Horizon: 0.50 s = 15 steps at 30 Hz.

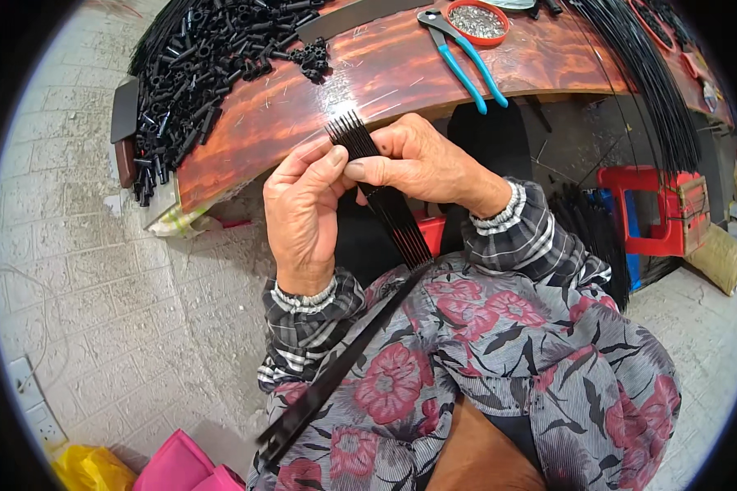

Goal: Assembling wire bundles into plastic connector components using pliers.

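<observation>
Over my lap, in front of the table edge, both hands hold a flat row of thin black rods (pixel 399 222), set side by side like comb teeth. My left hand (pixel 303 196) pinches the row near its upper end between thumb and fingers. From the other side, my right hand (pixel 430 164) grips it, the thumb lying across the rods. Their tips stick up past my fingers. The lower part slants down to my floral apron (pixel 499 315), where a long dark strip (pixel 327 380) continues toward the lower left. Some fingertips are hidden behind the rods.
On the reddish wooden table (pixel 258 135) lie a heap of black plastic tubular pieces (pixel 192 78), blue-handled pliers (pixel 467 65) and a red dish (pixel 504 33) of small silvery bits. Long black rods (pixel 659 94) hang over the right side. A red stool (pixel 651 244) stands below.
</observation>
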Tool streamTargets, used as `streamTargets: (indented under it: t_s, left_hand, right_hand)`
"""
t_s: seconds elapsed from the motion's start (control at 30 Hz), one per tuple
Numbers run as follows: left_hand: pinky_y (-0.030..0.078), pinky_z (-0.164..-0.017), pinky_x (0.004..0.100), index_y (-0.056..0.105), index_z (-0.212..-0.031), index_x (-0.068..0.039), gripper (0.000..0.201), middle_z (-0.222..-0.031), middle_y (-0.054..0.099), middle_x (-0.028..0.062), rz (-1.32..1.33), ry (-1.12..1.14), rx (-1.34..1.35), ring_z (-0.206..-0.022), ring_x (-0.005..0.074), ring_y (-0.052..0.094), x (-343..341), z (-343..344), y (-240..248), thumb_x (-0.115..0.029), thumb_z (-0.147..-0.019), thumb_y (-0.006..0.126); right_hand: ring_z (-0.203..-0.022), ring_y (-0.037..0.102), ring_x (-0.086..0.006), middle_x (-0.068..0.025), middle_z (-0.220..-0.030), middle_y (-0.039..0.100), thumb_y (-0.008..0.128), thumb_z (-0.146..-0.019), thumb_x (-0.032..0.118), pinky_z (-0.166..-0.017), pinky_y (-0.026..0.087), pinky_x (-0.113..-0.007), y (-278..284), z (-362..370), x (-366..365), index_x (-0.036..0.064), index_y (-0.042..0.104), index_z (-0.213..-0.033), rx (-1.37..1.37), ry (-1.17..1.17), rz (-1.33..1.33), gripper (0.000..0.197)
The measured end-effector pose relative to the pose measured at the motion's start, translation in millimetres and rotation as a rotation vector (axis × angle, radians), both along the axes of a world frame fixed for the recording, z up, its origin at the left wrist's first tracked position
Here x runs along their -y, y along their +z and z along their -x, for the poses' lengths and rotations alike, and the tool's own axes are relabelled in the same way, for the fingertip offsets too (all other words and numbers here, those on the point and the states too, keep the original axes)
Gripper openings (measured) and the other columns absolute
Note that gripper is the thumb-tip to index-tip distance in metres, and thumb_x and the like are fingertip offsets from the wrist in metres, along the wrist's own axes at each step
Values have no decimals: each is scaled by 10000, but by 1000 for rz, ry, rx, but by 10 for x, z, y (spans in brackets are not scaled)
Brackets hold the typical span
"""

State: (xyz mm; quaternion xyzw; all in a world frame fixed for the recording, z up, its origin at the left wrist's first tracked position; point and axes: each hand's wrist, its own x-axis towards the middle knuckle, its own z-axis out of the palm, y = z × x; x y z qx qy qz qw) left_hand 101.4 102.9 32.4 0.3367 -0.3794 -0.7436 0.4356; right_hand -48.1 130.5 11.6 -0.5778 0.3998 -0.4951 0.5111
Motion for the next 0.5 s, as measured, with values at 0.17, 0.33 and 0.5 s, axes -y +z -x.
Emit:
streamTargets:
  t_s: [0.17,0.33,0.5]
  left_hand:
    - [442,-515,273,555,-908,59,138,-799,587,97,37,41,-36,-667,170,572,-29,2,-3,-13,-791,557]
    - [439,-525,254,560,-900,53,131,-789,589,90,57,115,23,-655,152,557,-58,58,-46,-12,-787,567]
    - [440,-560,232,568,-888,52,125,-784,593,80,62,160,69,-641,127,538,-62,83,-92,-9,-779,582]
  right_hand:
    - [-516,486,-43,-18,-590,589,548,-822,225,-458,380,-194,-87,-43,20,-10,609,-721,-14,0,75,262]
    - [-550,532,-64,-39,-625,604,544,-828,195,-501,427,-200,-162,-9,-9,-23,606,-782,47,37,-9,231]
    - [-563,555,-84,-56,-647,606,538,-832,166,-525,453,-212,-190,-33,-21,-32,595,-801,193,29,-54,208]
